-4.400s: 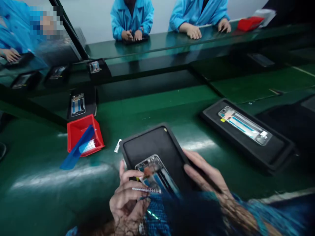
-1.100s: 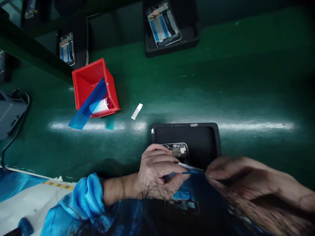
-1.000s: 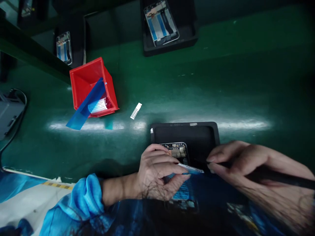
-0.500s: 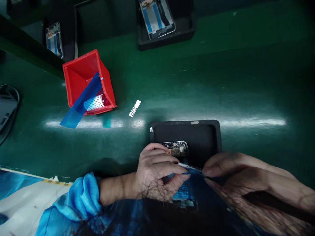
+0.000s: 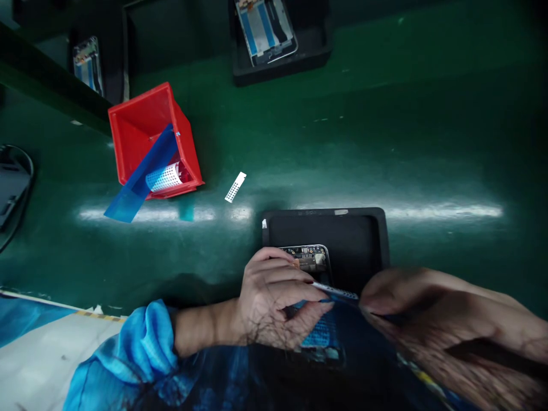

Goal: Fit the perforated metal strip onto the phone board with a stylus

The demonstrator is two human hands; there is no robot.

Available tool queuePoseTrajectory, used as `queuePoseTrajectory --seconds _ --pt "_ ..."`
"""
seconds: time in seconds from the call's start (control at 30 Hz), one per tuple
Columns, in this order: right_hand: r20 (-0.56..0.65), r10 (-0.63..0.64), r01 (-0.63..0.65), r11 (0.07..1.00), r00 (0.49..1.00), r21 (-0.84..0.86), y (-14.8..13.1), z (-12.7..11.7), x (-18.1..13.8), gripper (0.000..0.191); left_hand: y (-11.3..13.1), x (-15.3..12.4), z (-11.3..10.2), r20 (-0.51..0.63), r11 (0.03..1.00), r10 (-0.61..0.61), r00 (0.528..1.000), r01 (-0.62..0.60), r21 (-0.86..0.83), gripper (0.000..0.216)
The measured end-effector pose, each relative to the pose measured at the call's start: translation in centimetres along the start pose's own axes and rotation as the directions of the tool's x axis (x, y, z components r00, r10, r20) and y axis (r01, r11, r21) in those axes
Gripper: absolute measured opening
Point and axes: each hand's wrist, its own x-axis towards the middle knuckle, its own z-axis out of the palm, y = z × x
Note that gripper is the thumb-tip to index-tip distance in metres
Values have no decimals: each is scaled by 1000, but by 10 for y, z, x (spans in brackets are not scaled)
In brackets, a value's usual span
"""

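While a red bin (image 5: 148,134) with a blue strip (image 5: 141,174) sits far left on the green tabletop (image 5: 385,125), the left hand (image 5: 274,302) pinches a thin white strip (image 5: 338,292) over the phone (image 5: 310,260) in its black tray (image 5: 381,234); the right hand (image 5: 432,311) has closed its grip on a dark tool (image 5: 492,357), its fingertips meeting the strip's right end.

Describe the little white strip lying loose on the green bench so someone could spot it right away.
On the dark green work surface, find the red plastic bin with a blue film strip hanging out. Just right of it, above the black foam tray, lies the small white perforated strip, alone and tilted, touching nothing.
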Motion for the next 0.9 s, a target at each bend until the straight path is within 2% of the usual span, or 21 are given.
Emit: queuePoseTrajectory --seconds 0.07,0.17,0.23,0.33,0.43,0.57,0.7,0.9 --pt "24 -31 30 999 999 13 0 1 5 26 0 0 0 3 1000 -6 1000 6 4 11" --pt "-89 51 -55 998 995 -43 5 1 10 29 1 0 0 8 1000 -16 1000 16 8 10" --pt "-119 68 -74 996 991 -50 8 0 11 31 2 1 0 15 1000 -21 1000 20 20 9" --pt "6 -37 37 996 999 -85 3 -1 12 26 3 2 -2 22 999 -22 1000 21 37 10" --pt "124 -114 132 980 986 -147 -5 -1 14 29 3 2 -2 22 1000 -20 1000 19 22 12" --pt "135 -129 157 963 982 -219 -9 -3 11 32 2 2 -2 26 1000 -22 999 22 13 10" --pt "172 -147 183 959 974 -215 -4 -4 5 34 3 4 -4 34 999 -29 999 29 13 11" --pt "121 -118 141 969 986 -202 -4 0 4 43 3 3 -1 17 1000 -13 1000 13 28 13"
